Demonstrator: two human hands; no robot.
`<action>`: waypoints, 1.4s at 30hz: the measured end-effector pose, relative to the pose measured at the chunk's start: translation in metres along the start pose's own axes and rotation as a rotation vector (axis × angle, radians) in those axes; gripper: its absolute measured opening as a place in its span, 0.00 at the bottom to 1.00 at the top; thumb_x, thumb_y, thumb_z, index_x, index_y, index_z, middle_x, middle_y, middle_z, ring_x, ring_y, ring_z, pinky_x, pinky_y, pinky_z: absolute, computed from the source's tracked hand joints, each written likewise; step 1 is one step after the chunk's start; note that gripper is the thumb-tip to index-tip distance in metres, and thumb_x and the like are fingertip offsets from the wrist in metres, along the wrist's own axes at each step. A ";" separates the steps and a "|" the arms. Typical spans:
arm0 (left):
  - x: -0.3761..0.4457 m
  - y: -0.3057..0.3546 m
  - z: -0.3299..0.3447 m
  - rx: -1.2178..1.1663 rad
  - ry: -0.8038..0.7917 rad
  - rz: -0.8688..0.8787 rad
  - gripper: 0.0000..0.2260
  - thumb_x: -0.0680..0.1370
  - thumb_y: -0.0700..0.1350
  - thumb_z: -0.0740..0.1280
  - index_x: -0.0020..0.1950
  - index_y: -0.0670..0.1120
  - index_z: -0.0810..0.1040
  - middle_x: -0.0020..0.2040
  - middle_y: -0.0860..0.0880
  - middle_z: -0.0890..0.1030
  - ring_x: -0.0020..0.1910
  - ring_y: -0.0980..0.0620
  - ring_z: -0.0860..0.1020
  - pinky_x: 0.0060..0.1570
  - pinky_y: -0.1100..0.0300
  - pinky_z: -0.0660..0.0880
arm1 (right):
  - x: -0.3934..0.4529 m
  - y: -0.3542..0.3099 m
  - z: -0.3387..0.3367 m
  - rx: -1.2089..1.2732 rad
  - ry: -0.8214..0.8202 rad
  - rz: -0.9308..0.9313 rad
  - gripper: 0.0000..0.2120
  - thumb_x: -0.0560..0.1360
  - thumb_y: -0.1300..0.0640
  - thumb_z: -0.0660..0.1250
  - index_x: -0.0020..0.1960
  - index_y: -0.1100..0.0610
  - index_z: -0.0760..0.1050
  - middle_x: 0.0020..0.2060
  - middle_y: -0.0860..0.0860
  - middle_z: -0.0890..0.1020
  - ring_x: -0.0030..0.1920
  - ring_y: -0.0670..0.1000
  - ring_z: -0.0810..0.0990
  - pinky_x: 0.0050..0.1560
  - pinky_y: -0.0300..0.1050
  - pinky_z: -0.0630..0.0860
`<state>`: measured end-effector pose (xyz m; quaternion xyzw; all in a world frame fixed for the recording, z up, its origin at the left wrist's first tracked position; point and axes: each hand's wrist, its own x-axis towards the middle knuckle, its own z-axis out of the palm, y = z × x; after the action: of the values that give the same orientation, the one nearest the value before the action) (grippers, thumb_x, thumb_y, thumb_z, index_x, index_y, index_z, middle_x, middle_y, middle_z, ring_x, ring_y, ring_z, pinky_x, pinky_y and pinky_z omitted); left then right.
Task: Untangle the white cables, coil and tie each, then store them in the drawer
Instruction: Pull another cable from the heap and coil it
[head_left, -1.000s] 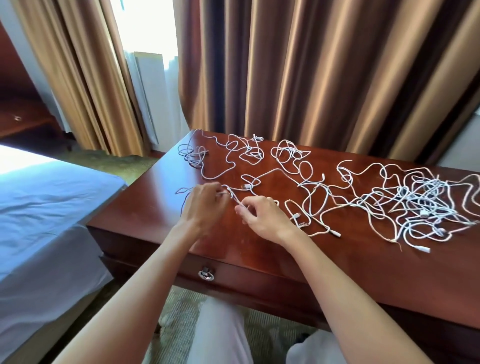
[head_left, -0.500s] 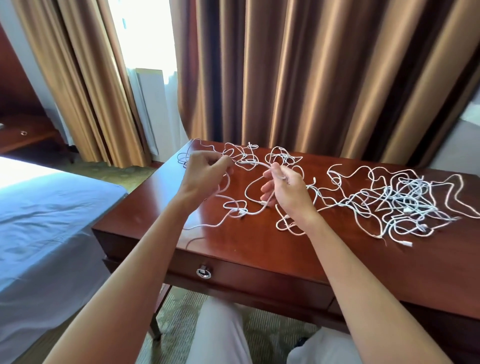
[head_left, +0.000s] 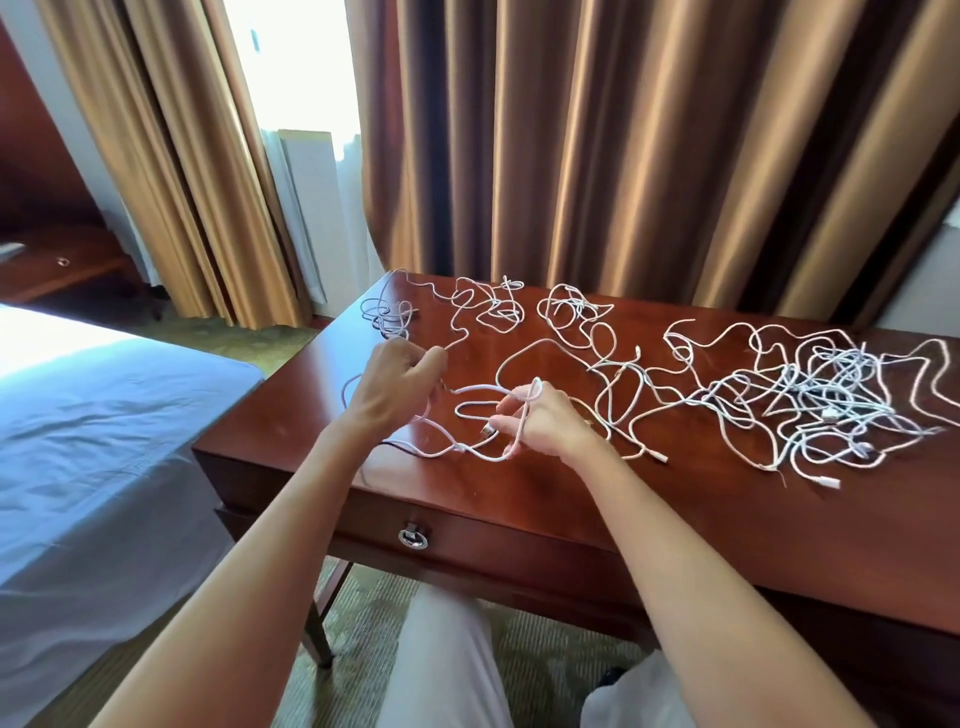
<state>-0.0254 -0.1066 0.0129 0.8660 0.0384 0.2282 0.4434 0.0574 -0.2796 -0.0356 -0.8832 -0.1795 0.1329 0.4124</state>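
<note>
Several white cables lie tangled across the dark red wooden desk (head_left: 675, 519), the densest knot (head_left: 831, 405) at the right. My left hand (head_left: 392, 387) pinches one white cable (head_left: 478, 389) just above the desk's left part. My right hand (head_left: 540, 421) holds the same cable, a loop over its fingers and a plug end by the fingertips. The stretch between the hands hangs slack in loops. The drawer (head_left: 467, 540) in the desk front is closed, with a metal ring pull (head_left: 414, 536).
A bed with blue-white sheets (head_left: 93, 441) stands close on the left. Brown curtains (head_left: 623, 156) hang behind the desk. Smaller cable tangles (head_left: 493, 306) lie along the far edge. My knees show under the desk front.
Both hands have lifted the cable off the desk, then come down and toward me. The right hand now has a loop of it over its fingers.
</note>
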 end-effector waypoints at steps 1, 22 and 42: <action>0.000 -0.003 -0.002 0.024 -0.001 0.002 0.19 0.70 0.46 0.59 0.24 0.38 0.78 0.16 0.53 0.69 0.18 0.59 0.67 0.23 0.71 0.62 | 0.007 0.000 0.008 -0.087 0.023 -0.007 0.12 0.75 0.54 0.74 0.55 0.59 0.80 0.45 0.57 0.85 0.44 0.55 0.86 0.47 0.41 0.80; 0.016 -0.050 0.037 0.244 -0.284 0.008 0.28 0.78 0.48 0.71 0.76 0.47 0.67 0.55 0.46 0.76 0.47 0.48 0.79 0.58 0.52 0.75 | 0.008 -0.008 0.007 0.013 0.204 -0.156 0.04 0.71 0.58 0.75 0.44 0.55 0.81 0.37 0.51 0.86 0.39 0.48 0.83 0.41 0.39 0.75; 0.019 0.058 0.041 -0.229 -0.307 0.193 0.08 0.81 0.35 0.66 0.46 0.42 0.82 0.40 0.35 0.83 0.36 0.47 0.81 0.41 0.59 0.80 | -0.074 0.012 -0.058 0.635 0.037 -0.308 0.15 0.84 0.56 0.59 0.51 0.56 0.84 0.45 0.62 0.83 0.52 0.51 0.86 0.55 0.48 0.82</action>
<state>0.0015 -0.1668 0.0449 0.8341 -0.1390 0.1382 0.5156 0.0157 -0.3577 -0.0029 -0.6758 -0.2528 0.1021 0.6849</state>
